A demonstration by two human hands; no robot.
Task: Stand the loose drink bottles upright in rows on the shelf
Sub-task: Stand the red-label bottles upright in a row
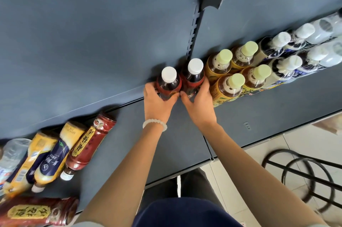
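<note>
Loose bottles (pixel 55 156) lying left; hands clasp red-label bottles (pixel 180 82).

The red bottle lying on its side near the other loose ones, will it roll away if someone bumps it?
Probably a bit. The red bottle is round and lies on its side on the flat shelf, so a nudge could roll it. A yellow bottle lies right beside it and would likely stop it that way. It looks full of dark drink, so it may feel heavy.

A shop: slotted grey metal shelf (pixel 259 108) stocked with rows of bottled drinks (pixel 240 71).
</note>
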